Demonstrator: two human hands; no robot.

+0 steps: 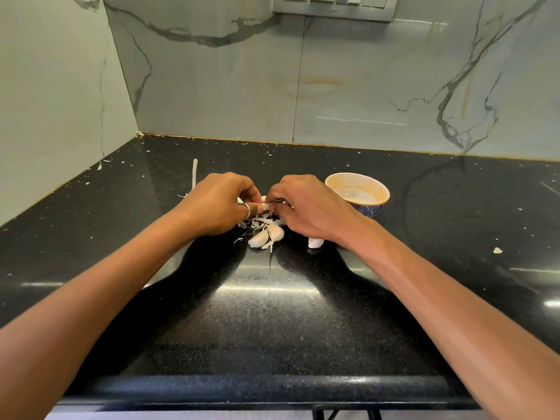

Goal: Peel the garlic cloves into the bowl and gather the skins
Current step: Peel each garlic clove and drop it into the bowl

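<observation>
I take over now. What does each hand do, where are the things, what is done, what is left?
Left hand and right hand both pinch one clove, mid-peel.
Two cloves and skins lie on the counter under the hands; a third clove by the right wrist.
Bowl, to the right: no cloves seen in it.
Left: peel the rest, gather scattered skins.

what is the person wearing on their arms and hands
No sleeves, gloves, watch or bracelet are in view: the left forearm and right forearm are uncovered to the frame edge. The left hand has a plain silver ring on one finger. The right hand shows no ring.
</observation>
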